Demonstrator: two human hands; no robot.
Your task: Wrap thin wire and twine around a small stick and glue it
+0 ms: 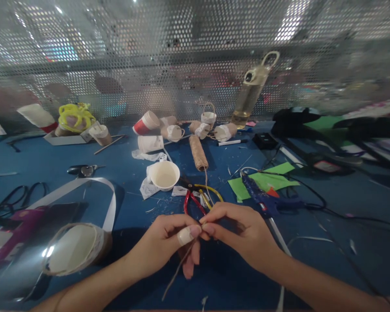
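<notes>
**A:** Grip state?

**B:** Both pinching. Left hand (169, 242): taped thumb tip and forefinger pressed together on the twine (178, 268). Right hand (243, 234): fingertips closed on the same strand, touching the left's. Spare fingers curled under.

**A:** Where does the twine run?

**B:** Its free end hangs from the pinch, down and left toward the near edge. I cannot tell whether it rests on the worktop (35, 160). Two pinches side by side probably steady a very short stretch for fingertip work.

**A:** Nearest items?

**B:** Scissors (195, 201), red and yellow handles, just behind the hands with the handles facing them, likely laid there for quick pickup. Cup (164, 174), white, mouth up, left of the blades. Spool (198, 151) beyond, on its side, with a strand trailing toward the scissors.

**A:** Farther out?

**B:** Glue gun (266, 201) to the right, its nose over green paper (263, 182), which perhaps serves as a drip sheet. Its cord runs off right. Tape roll (74, 247) near left, with a loose tail arching over it.
</notes>
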